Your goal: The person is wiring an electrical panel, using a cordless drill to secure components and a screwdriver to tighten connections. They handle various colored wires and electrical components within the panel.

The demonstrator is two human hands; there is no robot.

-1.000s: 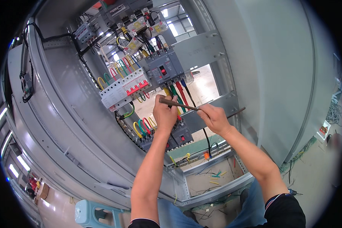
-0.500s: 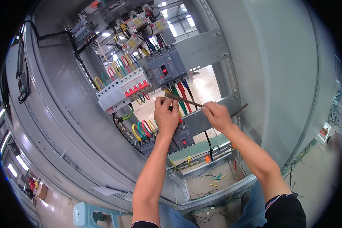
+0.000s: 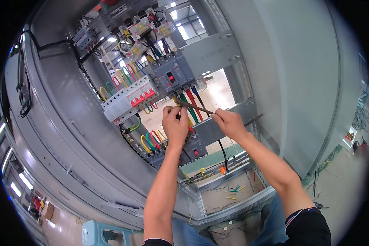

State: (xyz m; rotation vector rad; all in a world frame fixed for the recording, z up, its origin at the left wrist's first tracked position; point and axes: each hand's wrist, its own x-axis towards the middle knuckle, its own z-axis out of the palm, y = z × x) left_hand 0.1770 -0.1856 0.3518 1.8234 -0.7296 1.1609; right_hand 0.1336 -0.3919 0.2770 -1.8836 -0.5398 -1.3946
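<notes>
In my right hand [image 3: 230, 123] is a long dark wrench-like bar [image 3: 199, 109], its wider end reaching left to the cables under the upper grey circuit breaker [image 3: 172, 76]. A thin brown rod end [image 3: 254, 119] shows right of that hand; I cannot tell whether it belongs to the same bar. My left hand [image 3: 175, 127] is closed with curled fingers just below the bar's wide end. Something dark shows between those fingers, mostly hidden. Beside the fingers run a yellow cable [image 3: 176, 99], a green cable [image 3: 191, 108] and a red cable [image 3: 193, 102].
A row of small breakers with red switches [image 3: 142, 98] is left of my hands. Looped wires [image 3: 153, 138] rise from a lower breaker [image 3: 195, 151]. Grey cabinet walls [image 3: 258, 53] flank the opening. Wire scraps [image 3: 233, 190] lie in the base; a blue stool [image 3: 95, 231] stands lower left.
The view has shifted slightly, and the cabinet parts sit a little farther left. Both hands keep nearly the same place by the cables, the right still gripping the bar.
</notes>
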